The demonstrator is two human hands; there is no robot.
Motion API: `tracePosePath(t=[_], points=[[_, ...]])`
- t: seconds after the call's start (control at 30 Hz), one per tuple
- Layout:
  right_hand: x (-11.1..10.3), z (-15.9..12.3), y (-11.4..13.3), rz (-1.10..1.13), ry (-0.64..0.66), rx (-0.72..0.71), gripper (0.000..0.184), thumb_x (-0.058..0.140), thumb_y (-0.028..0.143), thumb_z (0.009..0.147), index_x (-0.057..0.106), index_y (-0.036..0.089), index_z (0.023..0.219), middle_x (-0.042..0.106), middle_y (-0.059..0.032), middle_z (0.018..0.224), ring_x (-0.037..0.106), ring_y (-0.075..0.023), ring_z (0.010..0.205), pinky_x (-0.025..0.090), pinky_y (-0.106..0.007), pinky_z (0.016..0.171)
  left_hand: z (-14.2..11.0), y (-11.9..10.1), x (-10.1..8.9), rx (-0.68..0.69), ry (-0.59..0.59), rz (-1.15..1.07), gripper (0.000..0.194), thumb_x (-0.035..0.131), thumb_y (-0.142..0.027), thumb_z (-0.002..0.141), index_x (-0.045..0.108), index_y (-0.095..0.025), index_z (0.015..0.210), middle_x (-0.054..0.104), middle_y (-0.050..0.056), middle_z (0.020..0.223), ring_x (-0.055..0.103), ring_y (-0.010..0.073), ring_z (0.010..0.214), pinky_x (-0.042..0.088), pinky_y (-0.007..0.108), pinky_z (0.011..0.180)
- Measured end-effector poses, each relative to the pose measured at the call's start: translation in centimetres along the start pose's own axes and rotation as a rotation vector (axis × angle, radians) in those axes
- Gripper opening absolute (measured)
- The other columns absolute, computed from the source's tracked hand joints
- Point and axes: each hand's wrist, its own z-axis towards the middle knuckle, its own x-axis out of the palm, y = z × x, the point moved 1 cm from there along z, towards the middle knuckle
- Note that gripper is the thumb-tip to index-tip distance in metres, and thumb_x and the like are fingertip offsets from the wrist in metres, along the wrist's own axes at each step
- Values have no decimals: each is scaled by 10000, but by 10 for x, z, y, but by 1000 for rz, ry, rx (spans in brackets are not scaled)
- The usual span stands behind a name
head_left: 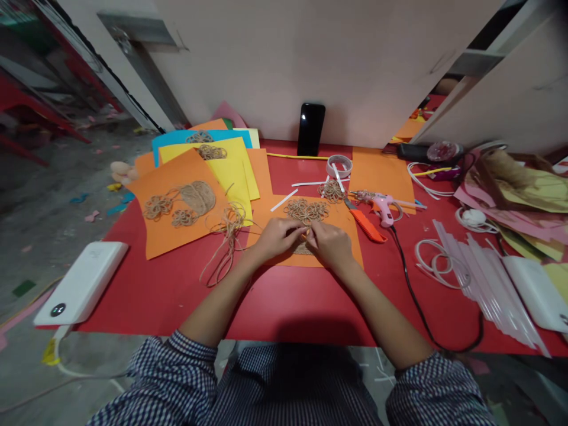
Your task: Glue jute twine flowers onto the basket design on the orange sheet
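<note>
Over an orange sheet (350,236) on the red table, my left hand (281,236) and my right hand (331,241) meet fingertip to fingertip. Both are closed in a pinch on a small light-brown bit that looks like jute twine. Just beyond my fingers, looped twine flowers (306,210) lie on the sheet. A coiled twine piece (303,248) shows partly beneath my hands. Left of my left hand, a loose tangle of jute twine (231,222) spills onto the table. Another orange sheet (166,171) bears twine flowers (158,207) and a twine oval (198,197).
A pink glue gun (385,207) and an orange cutter knife (367,225) lie to the right. Clear glue sticks (492,287) are further right. A phone (311,129) leans upright at the back. A white power bank (84,281) sits at the left edge.
</note>
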Motion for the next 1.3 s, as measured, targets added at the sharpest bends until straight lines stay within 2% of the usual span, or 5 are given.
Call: tracePosePath(t=[0.3,0.67,0.83,1.07,1.3], points=[[-10,3,-48,-52,-7,343,239,430,241,917,644,165,843,660,-72,722,512,-163,579,228,-289,563,-2,0,-10,-57,-67,-54,381,489,-410,970,745,-155,850,711,33,730,587,134,652,402,239,652],[-26,-3,-89,-152,64,674,344,406,305,948,681,103,988,667,-202,779,614,-276,680,395,-377,638,-2,3,-9,-66,-123,-9,336,542,-401,923,743,-143,845,564,-18,567,438,98,517,323,239,561],[-28,-2,-77,1,-130,483,336,415,233,925,586,132,1196,675,-184,1068,611,-255,795,384,-357,685,-3,3,-8,-71,-95,-11,347,528,-405,931,748,-146,859,576,-11,579,451,102,526,321,237,560],[-21,-5,-15,91,29,-45,299,366,309,990,606,177,869,668,-63,782,574,-183,716,299,-308,650,-4,6,0,-44,-64,49,339,520,-399,941,754,-153,926,631,8,625,509,111,556,346,233,587],[-16,-4,-2,88,163,-40,266,375,321,1003,602,184,978,699,-54,869,595,-182,732,257,-311,631,-5,2,2,22,-55,91,276,521,-315,933,744,-154,951,723,45,749,592,130,625,384,233,626]])
